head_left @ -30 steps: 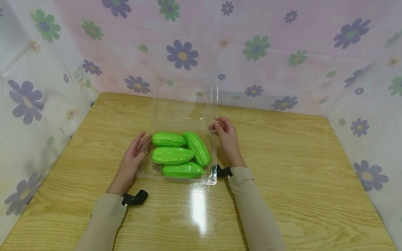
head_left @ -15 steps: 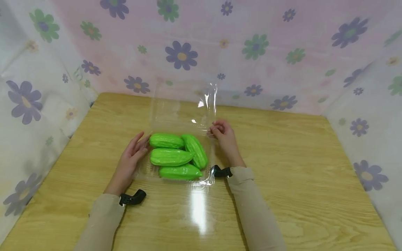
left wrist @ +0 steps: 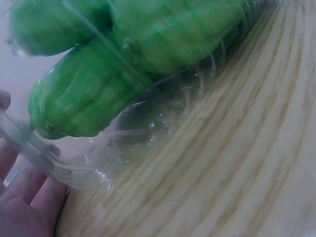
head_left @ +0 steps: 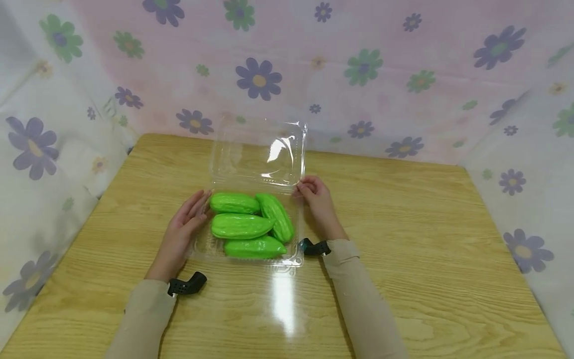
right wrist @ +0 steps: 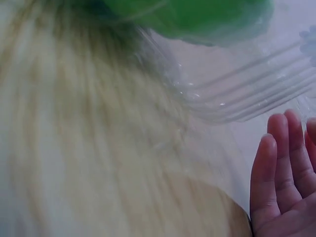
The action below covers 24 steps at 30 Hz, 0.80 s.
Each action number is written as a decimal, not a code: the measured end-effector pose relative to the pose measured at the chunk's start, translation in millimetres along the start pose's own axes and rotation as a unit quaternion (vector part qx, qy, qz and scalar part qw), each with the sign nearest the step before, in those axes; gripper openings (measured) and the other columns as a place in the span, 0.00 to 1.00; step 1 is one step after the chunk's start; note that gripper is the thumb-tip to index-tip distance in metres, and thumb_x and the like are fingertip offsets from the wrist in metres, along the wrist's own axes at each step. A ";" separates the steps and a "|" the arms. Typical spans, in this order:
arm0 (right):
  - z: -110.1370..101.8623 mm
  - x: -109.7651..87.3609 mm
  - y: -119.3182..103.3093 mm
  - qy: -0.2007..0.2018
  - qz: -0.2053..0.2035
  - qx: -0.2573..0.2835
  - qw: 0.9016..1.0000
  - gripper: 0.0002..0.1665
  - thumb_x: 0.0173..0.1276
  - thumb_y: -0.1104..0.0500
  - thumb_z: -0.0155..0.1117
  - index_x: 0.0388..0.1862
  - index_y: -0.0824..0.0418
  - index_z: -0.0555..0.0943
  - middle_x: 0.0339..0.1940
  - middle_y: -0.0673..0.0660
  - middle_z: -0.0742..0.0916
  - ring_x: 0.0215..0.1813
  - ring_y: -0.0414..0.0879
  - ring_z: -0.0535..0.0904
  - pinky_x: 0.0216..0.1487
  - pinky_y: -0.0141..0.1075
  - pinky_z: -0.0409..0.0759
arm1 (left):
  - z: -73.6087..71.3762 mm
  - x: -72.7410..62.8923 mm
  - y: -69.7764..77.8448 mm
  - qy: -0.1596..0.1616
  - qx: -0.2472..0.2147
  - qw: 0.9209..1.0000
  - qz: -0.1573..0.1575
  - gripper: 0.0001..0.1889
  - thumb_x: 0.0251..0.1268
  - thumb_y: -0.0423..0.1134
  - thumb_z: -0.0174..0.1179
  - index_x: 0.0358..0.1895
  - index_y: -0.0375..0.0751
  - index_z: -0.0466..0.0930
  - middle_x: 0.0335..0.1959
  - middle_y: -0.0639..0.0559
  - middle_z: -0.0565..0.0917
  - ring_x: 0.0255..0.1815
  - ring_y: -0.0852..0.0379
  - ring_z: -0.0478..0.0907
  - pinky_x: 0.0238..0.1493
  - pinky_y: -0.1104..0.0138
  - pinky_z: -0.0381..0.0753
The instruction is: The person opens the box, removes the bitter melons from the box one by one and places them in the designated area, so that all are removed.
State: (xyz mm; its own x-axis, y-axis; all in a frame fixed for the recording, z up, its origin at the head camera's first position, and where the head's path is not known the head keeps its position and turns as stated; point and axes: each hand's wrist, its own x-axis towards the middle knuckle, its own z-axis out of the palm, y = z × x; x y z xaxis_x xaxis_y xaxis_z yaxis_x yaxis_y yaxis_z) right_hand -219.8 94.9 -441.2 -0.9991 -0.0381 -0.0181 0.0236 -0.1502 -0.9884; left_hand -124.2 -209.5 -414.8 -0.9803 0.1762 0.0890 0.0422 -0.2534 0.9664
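A clear plastic clamshell box (head_left: 293, 262) lies on the table with its lid (head_left: 246, 149) raised at the far side. Several glossy green bitter melons (head_left: 242, 226) lie in its base, and their ends show large through the plastic in the left wrist view. My left hand (head_left: 179, 229) rests against the box's left wall, fingers fairly straight. At the back right corner, near the hinge, my right hand (head_left: 319, 202) pinches the plastic rim between thumb and forefinger. In the right wrist view, its other fingers (right wrist: 284, 163) stand beside the box, relaxed.
The wooden table (head_left: 426, 259) extends well to both sides of the box. Flowered cloth (head_left: 403, 75) hangs behind and at both sides. A black wrist mount (head_left: 187, 284) sits on the left sleeve, with another mount (head_left: 316, 247) on the right.
The box with its melons has shifted slightly left, and both hands have moved along with it. Its lid has tipped lower toward the back, and the glare on it has changed.
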 end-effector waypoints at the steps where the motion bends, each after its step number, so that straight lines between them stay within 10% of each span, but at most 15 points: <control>1: 0.1 -0.4 0.1 -0.004 0.001 0.000 1.000 0.09 0.65 0.64 0.54 0.43 0.66 0.70 0.36 0.60 0.79 0.37 0.48 0.78 0.43 0.38 0.79 | -0.5 0.0 -0.3 0.000 0.000 1.000 0.000 0.27 0.69 0.28 0.40 0.69 0.39 0.46 0.69 0.42 0.52 0.67 0.50 0.52 0.63 0.64 0.58; 24: -6.0 -4.5 -1.7 -0.065 0.034 0.028 0.997 0.11 0.67 0.60 0.51 0.39 0.69 0.71 0.42 0.63 0.78 0.47 0.52 0.77 0.52 0.38 0.74 | -18.7 3.3 -4.3 -0.029 0.130 0.986 -0.105 0.30 0.66 0.44 0.50 0.69 0.54 0.50 0.69 0.59 0.53 0.68 0.62 0.49 0.65 0.69 0.52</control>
State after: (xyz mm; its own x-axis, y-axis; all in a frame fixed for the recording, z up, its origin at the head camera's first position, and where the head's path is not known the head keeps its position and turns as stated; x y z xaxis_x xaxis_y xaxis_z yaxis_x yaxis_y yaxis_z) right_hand -215.5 101.2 -440.3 -0.9821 -0.1780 -0.0621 0.0975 -0.1979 -0.9753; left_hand -131.2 -225.6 -423.2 -0.9601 0.2558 -0.1132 -0.1052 0.0446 0.9934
